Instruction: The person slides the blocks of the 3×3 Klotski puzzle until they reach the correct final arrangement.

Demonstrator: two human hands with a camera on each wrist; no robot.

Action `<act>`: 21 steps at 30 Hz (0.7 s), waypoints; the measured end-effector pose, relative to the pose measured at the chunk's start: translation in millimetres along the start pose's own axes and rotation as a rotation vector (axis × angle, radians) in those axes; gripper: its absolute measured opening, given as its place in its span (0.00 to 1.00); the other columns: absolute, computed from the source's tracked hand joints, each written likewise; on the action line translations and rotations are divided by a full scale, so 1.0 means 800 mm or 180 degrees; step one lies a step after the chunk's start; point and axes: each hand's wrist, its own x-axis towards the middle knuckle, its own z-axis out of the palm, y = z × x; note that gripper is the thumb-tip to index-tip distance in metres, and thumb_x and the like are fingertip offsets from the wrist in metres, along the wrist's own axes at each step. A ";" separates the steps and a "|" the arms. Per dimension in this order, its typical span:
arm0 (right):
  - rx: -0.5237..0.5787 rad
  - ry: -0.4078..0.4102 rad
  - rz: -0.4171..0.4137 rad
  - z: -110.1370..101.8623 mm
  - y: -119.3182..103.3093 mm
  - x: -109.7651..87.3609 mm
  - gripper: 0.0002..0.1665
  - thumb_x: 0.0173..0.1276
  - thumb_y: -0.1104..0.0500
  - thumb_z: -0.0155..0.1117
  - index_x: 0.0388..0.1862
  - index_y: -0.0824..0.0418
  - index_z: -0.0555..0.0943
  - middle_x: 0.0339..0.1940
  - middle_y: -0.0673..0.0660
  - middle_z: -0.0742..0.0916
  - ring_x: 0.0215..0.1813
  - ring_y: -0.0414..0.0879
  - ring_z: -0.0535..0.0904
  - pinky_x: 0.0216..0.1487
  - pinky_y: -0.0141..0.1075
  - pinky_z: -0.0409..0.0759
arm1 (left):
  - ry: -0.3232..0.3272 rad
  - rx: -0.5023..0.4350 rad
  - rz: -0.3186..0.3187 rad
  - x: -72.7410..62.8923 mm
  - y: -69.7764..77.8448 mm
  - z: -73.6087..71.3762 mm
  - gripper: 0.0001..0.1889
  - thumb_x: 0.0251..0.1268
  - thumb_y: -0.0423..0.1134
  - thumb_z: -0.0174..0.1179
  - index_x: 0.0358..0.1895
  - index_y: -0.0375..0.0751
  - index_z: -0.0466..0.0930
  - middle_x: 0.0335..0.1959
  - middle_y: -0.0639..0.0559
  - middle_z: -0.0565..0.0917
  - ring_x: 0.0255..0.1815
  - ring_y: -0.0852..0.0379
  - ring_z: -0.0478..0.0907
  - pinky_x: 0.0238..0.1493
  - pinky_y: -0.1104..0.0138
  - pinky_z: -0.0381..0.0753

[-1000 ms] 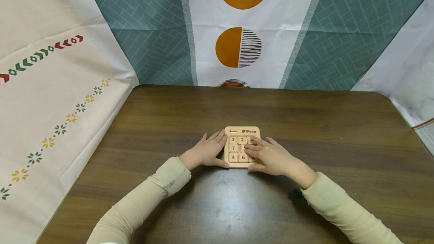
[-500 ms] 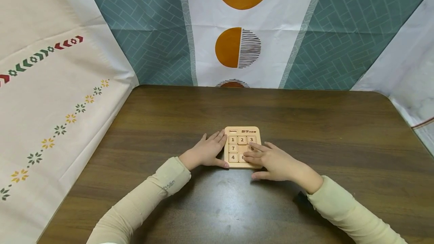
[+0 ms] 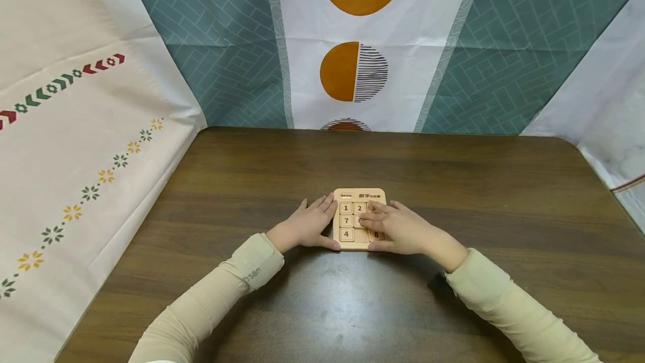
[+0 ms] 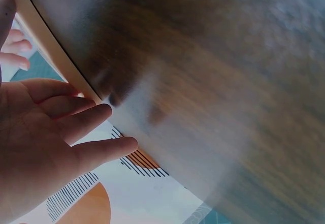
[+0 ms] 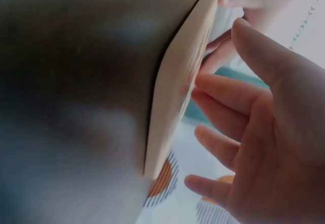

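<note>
A pale wooden sliding number puzzle (image 3: 353,191) lies flat on the table, its numbered tiles in a grid. My left hand (image 3: 305,226) rests against its left edge, fingers straight and thumb at the near left corner. Over the puzzle's right part is my right hand (image 3: 407,231), its fingertips on or just above the centre tile (image 3: 356,220). Its thumb is by the near edge. Between tile 4 (image 3: 346,234) and tile 8 (image 3: 376,234) is a bare slot. The right hand covers the middle-right tile and part of tile 3. The right wrist view shows its fingers extended, nearly straight.
The dark wooden table (image 3: 262,167) stretches out around the puzzle on all sides. A teal and white patterned cloth (image 3: 232,71) hangs at the back edge. A cream embroidered cloth (image 3: 75,144) borders the left side.
Half a second ago the bare slot was at the centre and tile 6 in the bottom middle; that tile has slid up. The right hand moved slightly away from me. The left hand stayed put.
</note>
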 end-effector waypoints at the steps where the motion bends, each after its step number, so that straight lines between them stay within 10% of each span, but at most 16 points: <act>1: 0.0006 -0.0002 -0.0045 0.000 -0.003 0.000 0.34 0.61 0.42 0.59 0.60 0.61 0.74 0.61 0.56 0.75 0.67 0.57 0.60 0.57 0.61 0.59 | 0.0005 -0.0001 0.0007 0.000 0.000 0.000 0.54 0.49 0.67 0.56 0.70 0.32 0.46 0.72 0.40 0.45 0.71 0.46 0.46 0.62 0.43 0.52; 21: 0.0101 -0.0168 -0.0046 0.001 -0.016 -0.016 0.32 0.62 0.41 0.57 0.58 0.61 0.76 0.60 0.53 0.76 0.68 0.57 0.57 0.59 0.61 0.56 | 0.0038 0.0011 0.0033 0.001 -0.002 0.002 0.54 0.49 0.68 0.56 0.70 0.32 0.47 0.72 0.40 0.46 0.71 0.45 0.46 0.61 0.43 0.52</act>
